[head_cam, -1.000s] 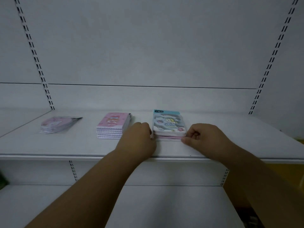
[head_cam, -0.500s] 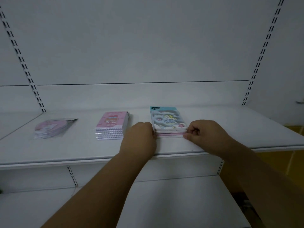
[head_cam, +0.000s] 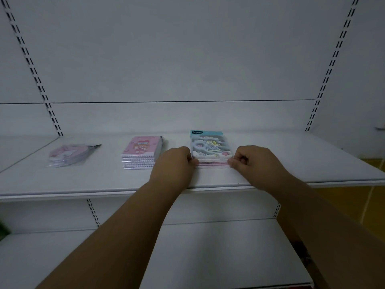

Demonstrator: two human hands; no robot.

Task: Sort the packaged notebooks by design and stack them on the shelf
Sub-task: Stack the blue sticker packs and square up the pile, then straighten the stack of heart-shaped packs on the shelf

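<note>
A stack of packaged notebooks with a light-blue cartoon cover [head_cam: 210, 146] lies on the white shelf [head_cam: 291, 163], right of centre. My left hand [head_cam: 174, 163] grips its near left corner with curled fingers. At the near right corner my right hand [head_cam: 253, 161] pinches the stack's lower edge. A second stack, with pink covers and spiral bindings [head_cam: 141, 152], sits just left of my left hand. Further left lies a pile of round pink packaged items [head_cam: 69, 155].
The shelf's back panel and slotted uprights [head_cam: 325, 80] rise behind. A lower white shelf [head_cam: 208, 247] runs beneath my forearms. Yellow flooring [head_cam: 354, 205] shows at the right, and a green thing [head_cam: 3, 231] peeks in at the left edge.
Both hands stay at the blue stack's near corners, barely shifting. The view has tilted slightly, and the stack looks a little more squared.
</note>
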